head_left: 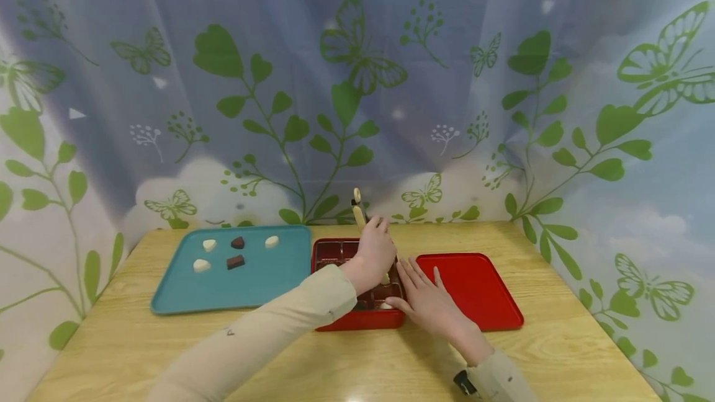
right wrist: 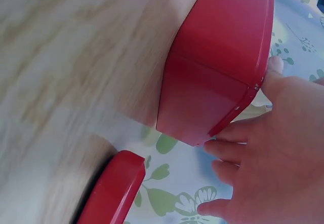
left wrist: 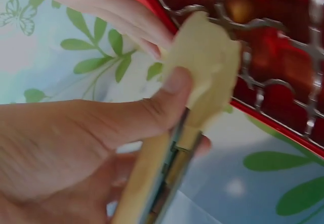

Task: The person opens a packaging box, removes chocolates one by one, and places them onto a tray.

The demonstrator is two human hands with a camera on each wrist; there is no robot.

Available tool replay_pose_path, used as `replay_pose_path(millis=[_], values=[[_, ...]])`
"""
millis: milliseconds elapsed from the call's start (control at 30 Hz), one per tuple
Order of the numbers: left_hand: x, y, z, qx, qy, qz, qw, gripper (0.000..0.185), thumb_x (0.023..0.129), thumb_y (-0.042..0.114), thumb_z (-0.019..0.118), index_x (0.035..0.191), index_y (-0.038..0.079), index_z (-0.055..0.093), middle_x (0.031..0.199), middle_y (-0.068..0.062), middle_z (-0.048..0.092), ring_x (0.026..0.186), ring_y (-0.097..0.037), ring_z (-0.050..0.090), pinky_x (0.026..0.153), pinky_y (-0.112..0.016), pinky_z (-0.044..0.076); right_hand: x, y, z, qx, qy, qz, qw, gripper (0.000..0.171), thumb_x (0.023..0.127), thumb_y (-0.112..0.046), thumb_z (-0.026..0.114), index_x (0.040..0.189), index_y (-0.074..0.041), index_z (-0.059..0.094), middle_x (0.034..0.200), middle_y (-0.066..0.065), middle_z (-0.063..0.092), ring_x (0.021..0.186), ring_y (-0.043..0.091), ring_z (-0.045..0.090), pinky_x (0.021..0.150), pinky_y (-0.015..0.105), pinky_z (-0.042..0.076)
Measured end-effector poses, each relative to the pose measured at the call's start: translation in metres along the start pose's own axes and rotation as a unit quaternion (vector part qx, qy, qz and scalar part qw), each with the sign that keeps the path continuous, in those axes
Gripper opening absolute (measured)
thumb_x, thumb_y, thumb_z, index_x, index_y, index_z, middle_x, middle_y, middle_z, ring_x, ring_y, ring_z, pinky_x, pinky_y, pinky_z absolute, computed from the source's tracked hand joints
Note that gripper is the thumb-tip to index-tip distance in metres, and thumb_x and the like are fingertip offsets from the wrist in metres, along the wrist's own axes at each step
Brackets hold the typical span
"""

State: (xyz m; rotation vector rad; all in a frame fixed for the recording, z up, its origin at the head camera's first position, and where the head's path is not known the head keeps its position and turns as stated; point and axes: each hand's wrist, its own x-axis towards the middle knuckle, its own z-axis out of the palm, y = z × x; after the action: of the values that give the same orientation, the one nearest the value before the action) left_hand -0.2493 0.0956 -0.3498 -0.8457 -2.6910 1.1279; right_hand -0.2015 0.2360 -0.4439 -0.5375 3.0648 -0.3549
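At the table's centre, over the red box (head_left: 357,318), my left hand (head_left: 373,254) grips a pair of cream-coloured tongs (head_left: 358,209) — thumb pressed along one arm, fingers curled round the other, tips pointing down into the divided compartments. The tongs' upper end sticks up past my knuckles. My right hand (head_left: 427,299) lies flat with fingers spread, resting against the box's right edge — between the box and the red lid (head_left: 480,290) beside it. To the left sits a teal tray (head_left: 268,278) carrying chocolates (head_left: 236,262), well apart from both hands.
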Motion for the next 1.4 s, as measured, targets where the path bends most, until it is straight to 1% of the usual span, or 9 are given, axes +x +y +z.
replay_pose_path(millis=[133,233,400,533,600,800,1000,1233,1400], values=[[0.005,0.011,-0.008,-0.004,-0.054,-0.023,0.9983,0.047,0.103,0.050,0.052,0.150,0.043,0.047,0.159,0.016,0.039,0.155,-0.014,0.019,0.122,-0.036,0.020,0.000,-0.001,0.003,0.004,0.004,0.002,1.000,0.082,0.103,-0.053,0.049,0.160,-0.001,0.023,0.167,0.014,0.019,0.155,0.035,0.014,0.119,0.068,0.009],[0.008,0.014,-0.006,-0.011,-0.055,-0.026,0.9981,0.047,0.104,0.051,0.049,0.150,0.044,0.046,0.158,0.017,0.039,0.155,-0.014,0.018,0.120,-0.035,0.022,0.000,-0.002,0.003,0.003,0.005,0.000,1.000,0.082,0.103,-0.054,0.048,0.160,0.000,0.024,0.167,0.015,0.019,0.155,0.035,0.014,0.119,0.068,0.010],[0.012,0.005,0.009,-0.021,0.019,0.017,0.9995,0.043,0.098,0.050,0.062,0.140,0.041,0.060,0.147,0.017,0.053,0.152,-0.014,0.027,0.120,-0.036,0.025,-0.002,-0.002,0.001,-0.005,0.008,0.001,1.000,0.080,0.104,-0.052,0.048,0.159,0.001,0.025,0.166,0.017,0.021,0.155,0.036,0.015,0.119,0.067,0.011],[0.014,-0.008,0.024,-0.022,0.102,0.048,0.9934,0.030,0.094,0.040,0.071,0.124,0.038,0.073,0.135,0.018,0.063,0.145,-0.011,0.039,0.117,-0.033,0.030,-0.001,-0.002,0.001,-0.007,0.010,0.006,1.000,0.079,0.104,-0.050,0.048,0.159,0.002,0.026,0.166,0.017,0.021,0.155,0.036,0.015,0.120,0.067,0.011],[0.014,-0.011,0.029,-0.028,0.123,0.053,0.9906,0.027,0.092,0.038,0.074,0.119,0.036,0.076,0.132,0.018,0.065,0.142,-0.010,0.041,0.115,-0.032,0.033,-0.001,-0.002,0.001,-0.009,0.008,0.006,1.000,0.079,0.104,-0.051,0.048,0.159,0.003,0.026,0.166,0.018,0.021,0.155,0.036,0.015,0.119,0.067,0.012],[0.011,-0.006,0.025,-0.032,0.096,0.036,0.9942,0.037,0.089,0.046,0.075,0.126,0.037,0.073,0.139,0.017,0.061,0.146,-0.010,0.037,0.119,-0.033,0.028,-0.002,-0.003,0.002,-0.014,0.006,0.004,1.000,0.079,0.104,-0.051,0.048,0.159,0.002,0.026,0.166,0.018,0.022,0.154,0.036,0.016,0.119,0.067,0.013],[0.011,0.004,0.021,-0.009,0.064,0.030,0.9975,0.036,0.096,0.043,0.069,0.131,0.039,0.069,0.141,0.018,0.059,0.147,-0.011,0.033,0.115,-0.032,0.029,-0.002,-0.003,0.003,-0.015,0.003,0.001,1.000,0.080,0.104,-0.052,0.046,0.159,0.001,0.024,0.167,0.017,0.020,0.155,0.036,0.015,0.120,0.067,0.011],[0.004,-0.010,0.029,-0.021,0.130,0.030,0.9909,0.025,0.094,0.035,0.073,0.118,0.035,0.077,0.131,0.014,0.067,0.140,-0.012,0.043,0.113,-0.035,0.035,0.000,-0.001,0.003,-0.022,0.009,0.003,1.000,0.080,0.104,-0.053,0.046,0.160,0.001,0.023,0.167,0.017,0.020,0.155,0.036,0.015,0.120,0.066,0.012],[-0.010,-0.028,0.042,-0.062,0.186,0.015,0.9805,0.025,0.088,0.037,0.079,0.113,0.034,0.078,0.120,0.011,0.070,0.123,-0.017,0.052,0.104,-0.038,0.040,-0.001,-0.003,0.003,-0.020,0.009,0.003,1.000,0.079,0.104,-0.052,0.046,0.159,0.002,0.025,0.166,0.018,0.021,0.154,0.037,0.017,0.120,0.066,0.012]])
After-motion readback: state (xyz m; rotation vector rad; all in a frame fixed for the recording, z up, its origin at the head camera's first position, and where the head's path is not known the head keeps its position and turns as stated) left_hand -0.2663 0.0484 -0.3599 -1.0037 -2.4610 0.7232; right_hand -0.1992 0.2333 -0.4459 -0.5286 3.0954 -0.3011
